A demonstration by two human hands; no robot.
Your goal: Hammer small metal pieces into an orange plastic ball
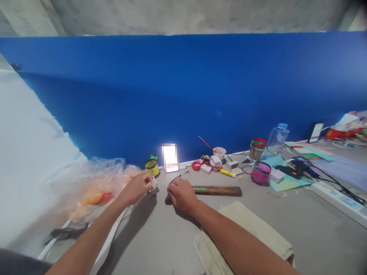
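Note:
My left hand [140, 188] is raised over the grey tabletop, its thumb and fingers pinched together. A small pale sliver [155, 181] shows beside its fingertips, too blurred to name. Palm down, my right hand [181, 194] is wrapped over the left end of a hammer [219, 190] lying on the table. The hammer's wooden handle, with a green label, points right; its dark head is mostly covered by my fingers. Beneath my right forearm lies a folded cream cloth [243, 221].
A clear plastic bag [100, 187] with orange items is at left. Along the blue wall stand a yellow pot [152, 167], a glowing phone screen [171, 157], small boxes and a paper cup [219, 152]. At right are a magenta pot [260, 172], plastic bottle [277, 138] and power strip [341, 202].

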